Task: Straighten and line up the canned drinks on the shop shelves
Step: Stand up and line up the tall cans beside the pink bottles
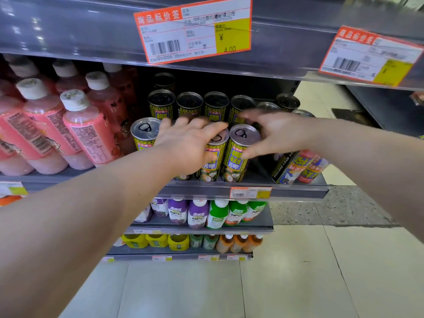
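Observation:
Tall black-and-yellow drink cans stand in rows on the middle shelf [286,193]. My left hand [185,143] wraps over one front-row can [212,157], covering another can beside it. My right hand [275,131] grips the neighbouring front can [238,154] by its top and side. A further front can [143,131] stands free at the left. Behind them is a back row of cans [189,104]. To the right, two differently labelled cans [298,166] stand under my right forearm.
Pink bottles [68,125] with white caps fill the shelf's left part. The upper shelf edge carries orange price tags [195,28]. Lower shelves hold purple and green bottles [199,212] and yellow and orange ones. Tiled floor lies below and right.

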Demonstrator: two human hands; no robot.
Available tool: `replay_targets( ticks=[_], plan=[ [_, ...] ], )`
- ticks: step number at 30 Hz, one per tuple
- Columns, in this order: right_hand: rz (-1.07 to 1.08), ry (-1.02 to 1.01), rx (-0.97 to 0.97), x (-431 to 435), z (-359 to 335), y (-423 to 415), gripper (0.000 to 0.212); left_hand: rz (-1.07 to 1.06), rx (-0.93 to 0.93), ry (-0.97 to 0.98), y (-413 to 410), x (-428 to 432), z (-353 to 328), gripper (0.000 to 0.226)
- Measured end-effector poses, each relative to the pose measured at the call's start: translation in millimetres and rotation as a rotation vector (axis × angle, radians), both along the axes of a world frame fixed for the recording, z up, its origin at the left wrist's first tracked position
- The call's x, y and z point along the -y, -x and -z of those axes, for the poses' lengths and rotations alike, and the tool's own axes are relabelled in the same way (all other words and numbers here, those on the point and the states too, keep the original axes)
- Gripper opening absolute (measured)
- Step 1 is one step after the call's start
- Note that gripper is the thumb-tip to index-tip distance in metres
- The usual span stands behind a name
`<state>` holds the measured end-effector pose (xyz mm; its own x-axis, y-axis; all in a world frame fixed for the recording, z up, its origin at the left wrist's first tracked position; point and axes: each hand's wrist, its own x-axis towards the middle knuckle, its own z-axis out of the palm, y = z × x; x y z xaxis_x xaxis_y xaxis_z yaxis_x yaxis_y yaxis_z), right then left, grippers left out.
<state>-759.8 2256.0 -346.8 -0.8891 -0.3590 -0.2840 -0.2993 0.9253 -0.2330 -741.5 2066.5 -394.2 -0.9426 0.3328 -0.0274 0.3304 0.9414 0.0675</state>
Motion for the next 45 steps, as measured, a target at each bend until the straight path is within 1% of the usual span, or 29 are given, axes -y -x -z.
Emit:
replay_targets(
  ticks=[2,4,7,9,12,16,18,20,25,26,29,31,33,38,39,42,45],
  plan=[
    [0.051,0.006,-0.084,-18.7,-15.5,3.7,0.069,-0.003,0.003,0.003,0.1,0.0,0.2,0.067],
    [0.087,-0.089,-0.101,-41.1,-27.6,3.5,0.06,-0.006,0.001,0.011,-0.3,-0.4,0.7,0.067],
    [0.054,-0.402,-0.007,-63.2,-32.1,-7.2,0.07,-0.011,0.0,0.016,-0.8,-1.2,0.0,0.067],
    [0.037,-0.49,0.0,-69.2,-28.6,-14.2,0.078,-0.017,0.006,0.019,-1.5,-1.8,-1.0,0.067],
    [-0.024,-0.555,-0.116,-73.2,-19.2,-16.0,0.079,-0.02,0.016,0.024,-2.2,-2.7,-1.9,0.068],
    [-0.115,-0.625,-0.266,-73.5,-9.9,-17.1,0.067,-0.019,0.011,0.023,-2.2,-2.8,-1.3,0.068],
    [-0.12,-0.569,-0.256,-73.1,-10.9,-16.3,0.064,-0.02,0.007,0.023,-2.0,-2.6,-1.2,0.068],
    [-0.087,-0.469,-0.19,-68.6,-12.5,-15.6,0.065,-0.021,0.006,0.022,-1.9,-2.4,-1.3,0.067],
    [-0.056,-0.15,-0.154,-42.7,-1.1,-8.4,0.066,-0.021,0.007,0.017,-2.2,-2.6,-1.8,0.068],
    [-0.052,-0.119,-0.14,-38.0,0.8,-6.3,0.071,-0.02,0.008,0.017,-2.4,-2.9,-1.9,0.068],
    [-0.008,-0.099,-0.064,-33.7,3.5,-0.9,0.1,-0.016,0.009,0.014,-2.1,-2.2,-2.4,0.068],
    [0.056,-0.051,-0.026,-40.6,6.9,0.4,0.107,-0.014,0.004,0.009,-1.4,-1.2,-1.8,0.067],
    [0.107,0.049,-0.002,-48.9,13.3,-3.0,0.106,-0.013,-0.002,0.008,-1.2,-1.0,-0.9,0.067],
    [0.141,0.271,-0.005,-53.6,30.2,-8.8,0.101,-0.011,-0.005,0.008,-1.2,-1.6,-0.5,0.067],
    [0.18,0.314,-0.011,-53.2,33.7,-8.6,0.1,-0.011,-0.004,0.008,-1.3,-1.5,-0.8,0.067],
    [0.43,0.508,0.014,-52.8,49.8,-13.6,0.092,-0.014,0.004,0.013,-2.1,-1.9,-1.2,0.068],
    [0.506,0.607,0.112,-50.1,77.7,-26.9,0.091,-0.014,0.006,0.019,-2.1,-2.1,-2.0,0.068]
  ],
)
